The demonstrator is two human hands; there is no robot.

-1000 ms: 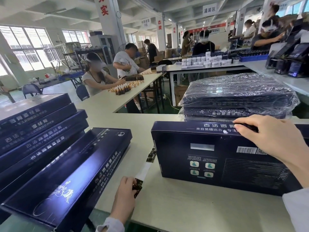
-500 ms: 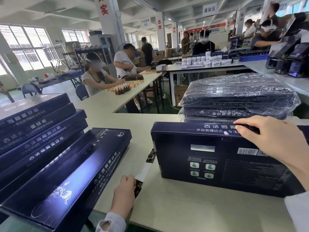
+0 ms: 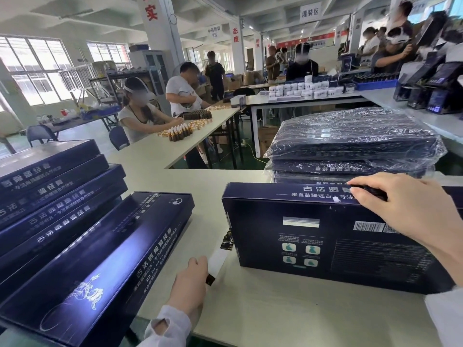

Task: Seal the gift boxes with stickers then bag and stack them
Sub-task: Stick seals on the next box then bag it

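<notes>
Head view: sealing step. Right hand point(image 3: 411, 214) pressing sticker onto gift box point(image 3: 338, 244) edge, 3 o'clock; left hand point(image 3: 193, 284), 6 o'clock, pinching sticker strip point(image 3: 217, 259). Next: peeling another sticker.

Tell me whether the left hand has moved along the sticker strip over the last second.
No. The left hand sits at the near end of the sticker strip, level with the standing box as before.

Factory packing floor. Long white tabletop point(image 3: 250, 309) rows, seated workers point(image 3: 140, 113) sorting small bottles point(image 3: 179, 132), stacked navy gift boxes point(image 3: 50, 196), bagged boxes point(image 3: 350, 139), white jars point(image 3: 305, 90), hanging zone signs point(image 3: 310, 12), concrete pillars point(image 3: 160, 33).
</notes>
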